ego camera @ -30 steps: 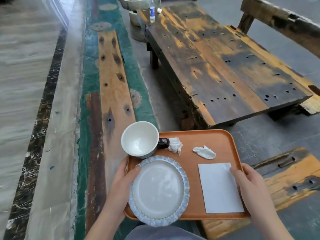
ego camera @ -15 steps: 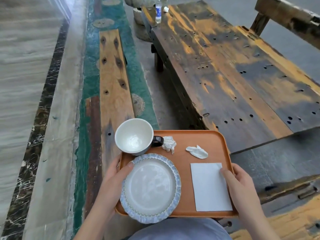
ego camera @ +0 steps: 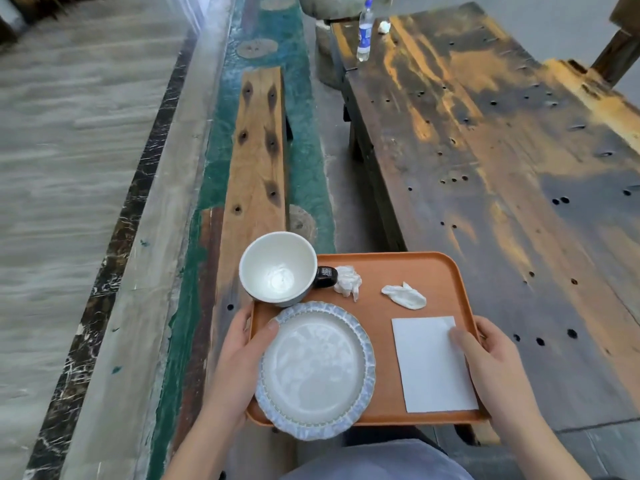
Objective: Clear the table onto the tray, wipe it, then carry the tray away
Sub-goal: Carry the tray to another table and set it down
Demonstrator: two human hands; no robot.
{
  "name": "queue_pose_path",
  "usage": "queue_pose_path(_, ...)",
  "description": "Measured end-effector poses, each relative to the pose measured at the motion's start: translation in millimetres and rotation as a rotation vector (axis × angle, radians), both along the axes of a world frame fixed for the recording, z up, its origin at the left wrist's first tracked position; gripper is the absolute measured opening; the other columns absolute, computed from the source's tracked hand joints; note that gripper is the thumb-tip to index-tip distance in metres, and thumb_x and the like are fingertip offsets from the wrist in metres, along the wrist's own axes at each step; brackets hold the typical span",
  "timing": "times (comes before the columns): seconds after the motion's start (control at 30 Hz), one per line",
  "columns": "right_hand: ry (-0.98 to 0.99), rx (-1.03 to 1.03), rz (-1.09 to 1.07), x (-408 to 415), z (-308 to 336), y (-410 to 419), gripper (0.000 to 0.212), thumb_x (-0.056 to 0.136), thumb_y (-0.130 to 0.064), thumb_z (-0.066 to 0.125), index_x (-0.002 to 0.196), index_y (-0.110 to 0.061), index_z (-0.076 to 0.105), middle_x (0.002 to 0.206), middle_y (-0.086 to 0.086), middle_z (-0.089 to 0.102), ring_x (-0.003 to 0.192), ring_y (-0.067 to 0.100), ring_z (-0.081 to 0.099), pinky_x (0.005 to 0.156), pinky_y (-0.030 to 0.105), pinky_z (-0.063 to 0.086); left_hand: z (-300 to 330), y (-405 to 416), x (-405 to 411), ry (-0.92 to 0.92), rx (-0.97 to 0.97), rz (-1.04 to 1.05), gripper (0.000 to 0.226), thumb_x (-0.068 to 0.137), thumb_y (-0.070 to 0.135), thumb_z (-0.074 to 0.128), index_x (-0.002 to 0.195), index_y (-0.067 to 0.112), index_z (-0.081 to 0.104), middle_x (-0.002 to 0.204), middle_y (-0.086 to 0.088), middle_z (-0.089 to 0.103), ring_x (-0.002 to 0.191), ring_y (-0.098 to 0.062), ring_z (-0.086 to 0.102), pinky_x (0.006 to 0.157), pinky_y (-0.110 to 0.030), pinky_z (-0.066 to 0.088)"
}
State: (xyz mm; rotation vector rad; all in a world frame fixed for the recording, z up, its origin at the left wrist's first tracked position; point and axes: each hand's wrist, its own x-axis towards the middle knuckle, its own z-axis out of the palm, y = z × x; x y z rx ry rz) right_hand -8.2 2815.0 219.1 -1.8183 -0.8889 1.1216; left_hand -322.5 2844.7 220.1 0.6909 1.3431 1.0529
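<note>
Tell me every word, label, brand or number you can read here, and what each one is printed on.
No text here can be read.
Water bottle at the table's far end: blue label, print too small and blurred to read.
Cup on the tray: its dark handle bears a small pale mark, too blurred to read.
Plate, flat napkin, crumpled tissues: no writing visible.

A plastic water bottle (ego camera: pixel 364 31) with a blue label stood upright at the far end of the wood, a small crumpled white scrap (ego camera: pixel 383 26) just beside it. A long wooden bench (ego camera: pixel 258 157) ran along the green-painted strip (ego camera: pixel 304 168) of floor.
</note>
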Motion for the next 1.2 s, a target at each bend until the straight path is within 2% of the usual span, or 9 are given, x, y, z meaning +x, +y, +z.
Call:
queue_pose_path(0.07, 0.004, 0.001, -0.003, 18, 2, 31, 0.014, 0.087, -0.040, 0.056, 0.094, -0.043, 0.068, 0.085, -0.013, 0.076, 0.068, 0.006, 0.071, 0.058, 0.028, 0.050, 4, 30, 19, 0.006, 0.006, 0.005, 0.048, 0.061, 0.056, 0.087, 0.105, 0.063, 0.068, 0.115, 0.019, 0.077, 0.099, -0.012, 0.078, 0.064, -0.025, 0.063)
queue_pose_path(0.2, 0.019, 0.002, -0.020, 50, 4, 87, 0.018, 0.096, -0.030, 0.058, 0.091, -0.045, 0.067, 0.085, -0.013, 0.076, 0.069, 0.007, 0.072, 0.058, 0.031, 0.051, 14, 82, 52, 0.019, 0.002, 0.026, 0.062, 0.070, 0.050, 0.086, 0.128, 0.049, 0.066, 0.120, 0.011, 0.078, 0.101, -0.018, 0.079, 0.066, -0.029, 0.065)
queue_pose_path(0.3, -0.001, -0.012, -0.027, 69, 6, 121, 0.020, 0.097, -0.033, 0.057, 0.087, -0.049, 0.065, 0.082, -0.019, 0.074, 0.068, 0.004, 0.072, 0.050, 0.023, 0.052, 20, 114, 70, 0.017, 0.009, 0.006, 0.055, 0.068, 0.051, 0.092, 0.118, 0.052, 0.070, 0.115, 0.011, 0.079, 0.097, -0.019, 0.079, 0.065, -0.028, 0.064)
queue_pose_path(0.37, 0.003, -0.027, -0.031, 77, 6, 144, 0.011, 0.098, -0.039, 0.057, 0.090, -0.043, 0.064, 0.081, -0.024, 0.073, 0.067, 0.002, 0.072, 0.045, 0.017, 0.050, 23, 134, 77, 0.019, 0.001, -0.010, 0.048, 0.066, 0.051, 0.088, 0.110, 0.060, 0.070, 0.111, 0.016, 0.080, 0.095, -0.015, 0.080, 0.063, -0.026, 0.064)
queue_pose_path(0.47, -0.008, -0.028, -0.023, 86, 4, 173, 0.010, 0.098, -0.040, 0.057, 0.094, -0.033, 0.063, 0.080, -0.026, 0.071, 0.067, -0.001, 0.070, 0.049, 0.021, 0.048, 26, 165, 87, 0.015, -0.006, -0.029, 0.036, 0.065, 0.048, 0.083, 0.093, 0.068, 0.071, 0.105, 0.021, 0.080, 0.092, -0.010, 0.079, 0.061, -0.024, 0.063)
queue_pose_path(0.6, -0.003, -0.006, -0.025, 89, 2, 209, 0.009, 0.094, -0.031, 0.058, 0.094, -0.030, 0.067, 0.080, -0.014, 0.075, 0.064, 0.004, 0.069, 0.054, 0.026, 0.046, 21, 210, 91, 0.002, 0.010, -0.040, 0.041, 0.070, 0.043, 0.083, 0.110, 0.049, 0.076, 0.115, 0.004, 0.080, 0.099, -0.021, 0.079, 0.066, -0.028, 0.064)
queue_pose_path(0.8, 0.003, -0.025, -0.111, 81, -8, 273, 0.013, 0.098, -0.027, 0.056, 0.095, -0.034, 0.066, 0.084, -0.011, 0.076, 0.067, 0.007, 0.071, 0.056, 0.026, 0.049, -2, 303, 84, 0.003, 0.004, -0.144, 0.048, 0.080, 0.039, 0.079, 0.126, 0.040, 0.070, 0.123, 0.001, 0.077, 0.106, -0.025, 0.077, 0.072, -0.033, 0.064)
queue_pose_path(1.1, -0.006, -0.006, -0.385, 46, -1, 391, 0.013, 0.095, -0.023, 0.056, 0.097, -0.031, 0.067, 0.088, -0.006, 0.077, 0.075, 0.016, 0.073, 0.062, 0.034, 0.054, 7, 506, 79, 0.060, 0.023, -0.409, 0.048, 0.077, 0.044, 0.086, 0.123, 0.047, 0.071, 0.117, 0.007, 0.079, 0.100, -0.020, 0.079, 0.067, -0.029, 0.064)
queue_pose_path(1.2, 0.007, 0.004, -0.466, 36, -1, 425, 0.013, 0.095, -0.020, 0.057, 0.097, -0.028, 0.067, 0.088, -0.006, 0.077, 0.074, 0.014, 0.073, 0.061, 0.030, 0.052, 10, 566, 84, 0.092, 0.044, -0.498, 0.051, 0.074, 0.050, 0.082, 0.124, 0.045, 0.070, 0.116, 0.008, 0.079, 0.100, -0.019, 0.079, 0.067, -0.029, 0.064)
